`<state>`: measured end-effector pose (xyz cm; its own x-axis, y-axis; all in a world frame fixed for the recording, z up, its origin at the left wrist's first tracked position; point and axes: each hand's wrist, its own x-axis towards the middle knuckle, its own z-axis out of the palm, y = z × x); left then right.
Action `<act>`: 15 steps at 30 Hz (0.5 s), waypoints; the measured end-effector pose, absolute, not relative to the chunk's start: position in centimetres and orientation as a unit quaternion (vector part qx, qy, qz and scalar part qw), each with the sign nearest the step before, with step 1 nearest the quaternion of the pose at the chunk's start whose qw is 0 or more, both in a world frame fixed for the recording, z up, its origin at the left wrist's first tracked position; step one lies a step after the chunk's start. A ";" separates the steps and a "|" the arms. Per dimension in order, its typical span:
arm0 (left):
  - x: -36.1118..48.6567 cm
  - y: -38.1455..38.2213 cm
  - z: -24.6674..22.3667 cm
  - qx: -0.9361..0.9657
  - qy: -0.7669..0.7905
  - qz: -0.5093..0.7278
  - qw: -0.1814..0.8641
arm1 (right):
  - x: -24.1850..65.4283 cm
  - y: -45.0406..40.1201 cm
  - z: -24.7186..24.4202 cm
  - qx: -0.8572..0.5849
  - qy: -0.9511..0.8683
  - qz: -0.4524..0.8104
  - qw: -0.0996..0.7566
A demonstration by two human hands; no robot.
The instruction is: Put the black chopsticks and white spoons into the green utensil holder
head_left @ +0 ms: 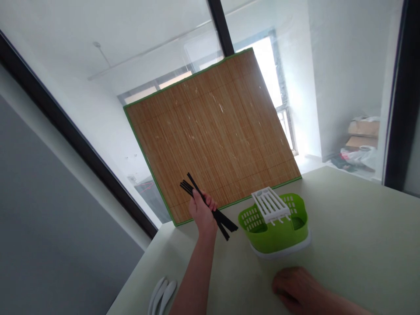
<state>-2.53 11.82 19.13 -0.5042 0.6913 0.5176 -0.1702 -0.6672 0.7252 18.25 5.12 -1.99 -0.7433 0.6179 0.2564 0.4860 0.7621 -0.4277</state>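
My left hand [201,214] is closed around a bundle of black chopsticks [225,221], held above the table in front of the bamboo mat. The sticks slant, their ends fanned apart on both sides of the fist. To the right stands a green basket [275,239] with perforated sides, a white base and a white slotted rack [269,204] on top. My right hand [297,286] is low over the table, below the basket; its fingers are curled and blurred, and what they hold, if anything, is hidden.
White spoons [160,295] lie at the table's lower left. A bamboo mat [213,140] with green edging leans upright against the glass at the table's back edge. Behind the glass, cardboard boxes [362,133] and plastic bags show at the right.
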 end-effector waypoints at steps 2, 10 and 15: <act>-3.1 10.1 17.8 0.417 0.348 0.792 0.281 | 18.2 5.1 -2.2 -0.301 -0.917 0.170 0.198; -6.8 4.6 9.6 0.379 0.496 0.722 0.299 | 18.3 5.0 -2.3 -0.302 -0.915 0.174 0.203; -7.7 2.2 7.5 0.383 0.500 0.727 0.273 | 18.4 5.2 -2.8 -0.301 -0.917 0.163 0.206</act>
<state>-7.68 2.24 7.54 -0.5578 0.7804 0.2826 -0.0145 -0.3496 0.9368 18.42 5.18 -2.84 -0.7345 0.6183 0.2797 0.4842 0.7662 -0.4224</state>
